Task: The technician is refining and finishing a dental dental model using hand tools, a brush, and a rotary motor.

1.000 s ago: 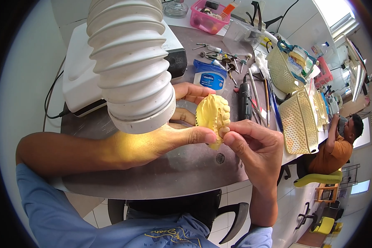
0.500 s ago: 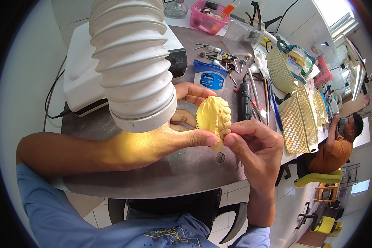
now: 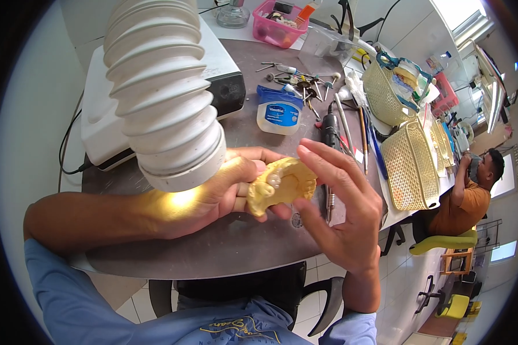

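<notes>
My left hand (image 3: 221, 187) is closed round a yellow dental model (image 3: 289, 188), tilted to show its hollow arch, with a glossy whitish tooth-like piece (image 3: 274, 180) on it. My right hand (image 3: 342, 213) has its fingers apart at the model's right side; whether a fingertip touches it I cannot tell. A white corrugated hose (image 3: 155, 103) hangs over my left hand, hiding part of it. Beyond the model are a blue-lidded plastic tub (image 3: 279, 115), several small burs (image 3: 305, 80) and a black rotary handpiece (image 3: 329, 132), partly behind my right hand.
A white machine (image 3: 92, 132) sits at left on the desk (image 3: 126, 247). A pink basket (image 3: 279, 31) is at the back; cream baskets (image 3: 408, 172), brushes (image 3: 364, 135) and cords line the right. A person (image 3: 460, 201) sits working farther right.
The model has turned and tipped so its hollow side shows. My right fingers have released their pinch and spread upward. My left thumb has moved up and left.
</notes>
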### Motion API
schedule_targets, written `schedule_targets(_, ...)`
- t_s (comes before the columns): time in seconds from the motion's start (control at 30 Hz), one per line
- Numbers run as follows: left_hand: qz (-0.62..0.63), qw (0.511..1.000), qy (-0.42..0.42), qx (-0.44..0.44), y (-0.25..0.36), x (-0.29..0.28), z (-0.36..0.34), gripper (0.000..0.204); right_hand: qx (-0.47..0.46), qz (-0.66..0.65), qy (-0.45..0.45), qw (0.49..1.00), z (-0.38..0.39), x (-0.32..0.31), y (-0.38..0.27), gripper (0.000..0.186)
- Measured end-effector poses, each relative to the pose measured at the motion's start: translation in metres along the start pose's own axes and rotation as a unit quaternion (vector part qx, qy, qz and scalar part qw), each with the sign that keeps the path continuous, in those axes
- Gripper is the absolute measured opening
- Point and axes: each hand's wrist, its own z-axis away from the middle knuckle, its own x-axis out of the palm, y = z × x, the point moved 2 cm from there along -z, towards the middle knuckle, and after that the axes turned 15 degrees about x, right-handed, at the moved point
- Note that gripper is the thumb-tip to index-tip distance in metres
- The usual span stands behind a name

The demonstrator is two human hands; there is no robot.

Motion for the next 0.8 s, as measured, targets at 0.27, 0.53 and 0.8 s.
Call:
schedule_targets(0.27, -0.320, 0.945, 0.043, 0.050, 0.010, 0.017, 0.009, 0.043, 0.056, 0.019, 0.038, 0.998, 0.015, 0.008, 0.001, 0.059)
schedule_targets(0.53, -0.529, 0.833, 0.006, 0.164, 0.001, 0.004, 0.007, 0.049, 0.069, 0.050, 0.059, 0.995, 0.018, 0.010, 0.007, 0.063)
schedule_targets(0.8, -0.615, 0.771, -0.009, 0.168, 0.012, 0.007, 0.007, 0.041, 0.133, 0.005, 0.048, 0.990, 0.014, 0.011, 0.004, 0.063)
